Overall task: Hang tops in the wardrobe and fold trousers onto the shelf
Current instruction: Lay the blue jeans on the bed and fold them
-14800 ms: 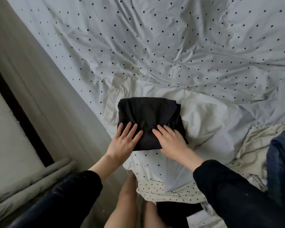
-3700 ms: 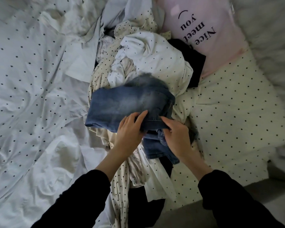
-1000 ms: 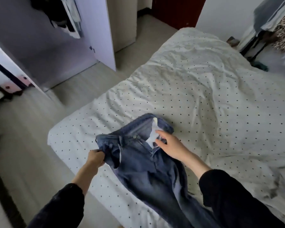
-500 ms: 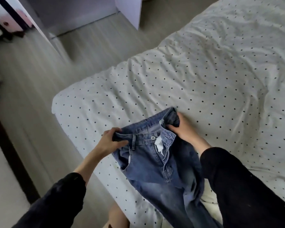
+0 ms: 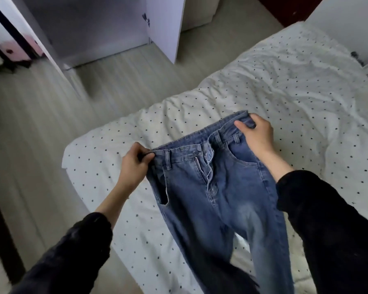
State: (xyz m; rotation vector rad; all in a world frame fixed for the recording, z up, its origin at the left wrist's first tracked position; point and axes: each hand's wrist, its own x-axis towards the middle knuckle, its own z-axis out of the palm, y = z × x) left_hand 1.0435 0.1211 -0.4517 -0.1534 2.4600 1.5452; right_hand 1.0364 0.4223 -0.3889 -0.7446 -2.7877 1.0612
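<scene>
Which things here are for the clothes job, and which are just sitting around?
For the job:
- blue jeans, fly open, held up by the waistband
- left hand and right hand, each with a grip on a waistband end
- open wardrobe

Just there:
- dotted bedspread
- wooden floor

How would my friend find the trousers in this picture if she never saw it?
Look for the big white bed with black dots. Over its near corner, the left hand and the right hand grip the waistband of the blue jeans, stretched wide. They are the only blue denim thing there, with the zip open.
</scene>
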